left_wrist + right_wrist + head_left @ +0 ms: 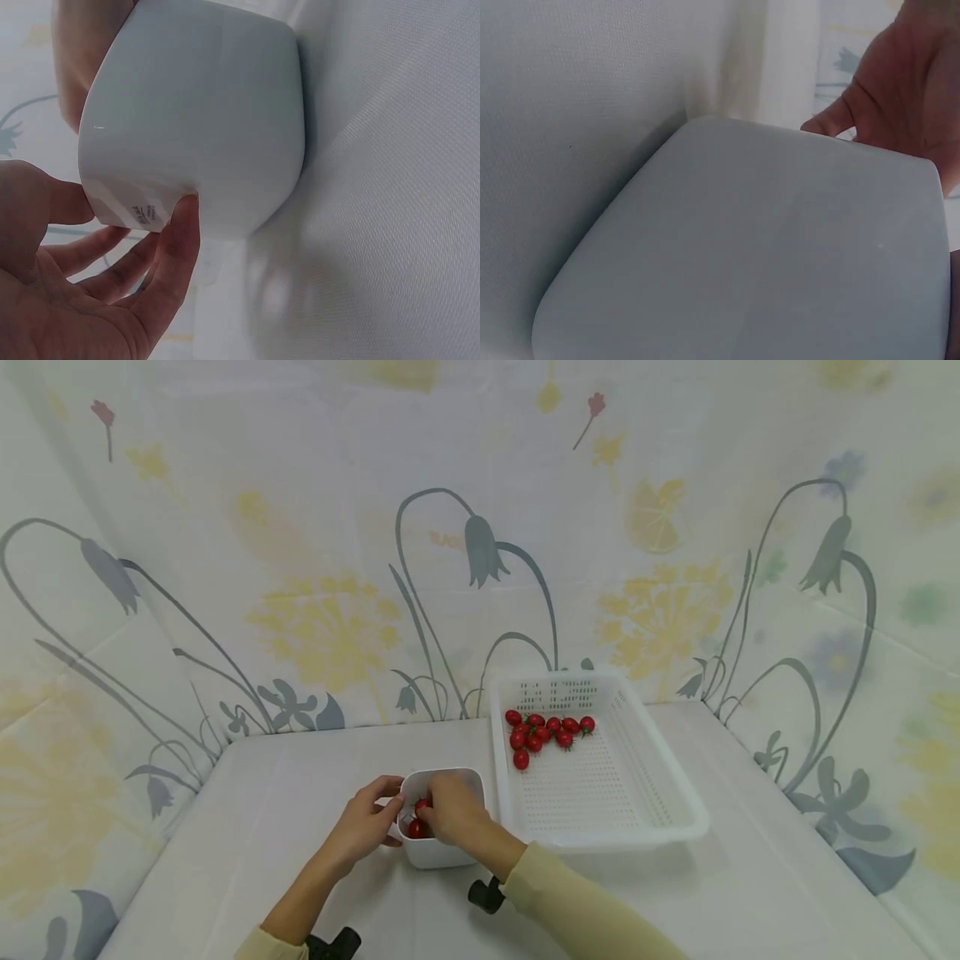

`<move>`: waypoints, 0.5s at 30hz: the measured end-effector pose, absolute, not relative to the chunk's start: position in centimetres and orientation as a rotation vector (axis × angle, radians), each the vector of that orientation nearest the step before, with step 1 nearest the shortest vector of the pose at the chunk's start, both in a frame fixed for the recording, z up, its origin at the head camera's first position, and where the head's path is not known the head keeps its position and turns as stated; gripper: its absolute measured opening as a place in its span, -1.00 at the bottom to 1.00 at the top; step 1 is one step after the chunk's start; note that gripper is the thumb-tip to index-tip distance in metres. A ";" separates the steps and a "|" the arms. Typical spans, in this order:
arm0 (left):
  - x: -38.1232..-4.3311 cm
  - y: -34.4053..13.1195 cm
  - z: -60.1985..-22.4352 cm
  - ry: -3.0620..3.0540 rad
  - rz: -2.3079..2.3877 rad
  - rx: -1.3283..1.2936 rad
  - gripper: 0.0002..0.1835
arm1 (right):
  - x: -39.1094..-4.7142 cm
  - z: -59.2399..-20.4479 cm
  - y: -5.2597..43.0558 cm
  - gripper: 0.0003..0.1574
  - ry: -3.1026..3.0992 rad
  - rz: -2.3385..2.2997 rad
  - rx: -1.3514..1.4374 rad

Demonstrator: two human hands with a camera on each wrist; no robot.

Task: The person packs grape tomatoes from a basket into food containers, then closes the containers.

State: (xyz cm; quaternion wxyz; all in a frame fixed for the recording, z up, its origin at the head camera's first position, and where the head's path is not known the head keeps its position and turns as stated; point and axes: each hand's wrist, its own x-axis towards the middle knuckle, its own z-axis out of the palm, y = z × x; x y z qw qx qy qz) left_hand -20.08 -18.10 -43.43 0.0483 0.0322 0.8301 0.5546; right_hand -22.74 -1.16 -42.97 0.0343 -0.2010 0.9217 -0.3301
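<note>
White desk (255, 827); near its back edge, right of the middle, lies a perforated basket (573, 789). Farther from that edge, just left of the basket, stands a white container (438, 856). The left hand (366, 820), partly curled, grips its left side. The right hand (454, 810) reaches inside, fingertips hidden, so I cannot tell its grip. Small red tomatoes (542, 734) lie in both vessels.

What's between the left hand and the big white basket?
The head view shows a small white container with red tomatoes inside and the right hand in its opening.
</note>
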 end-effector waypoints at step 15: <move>-20.0 -18.1 -43.4 2.535 1.683 0.102 -0.65 | -23.0 -43.1 -1.5 -0.74 2.845 -0.920 -0.515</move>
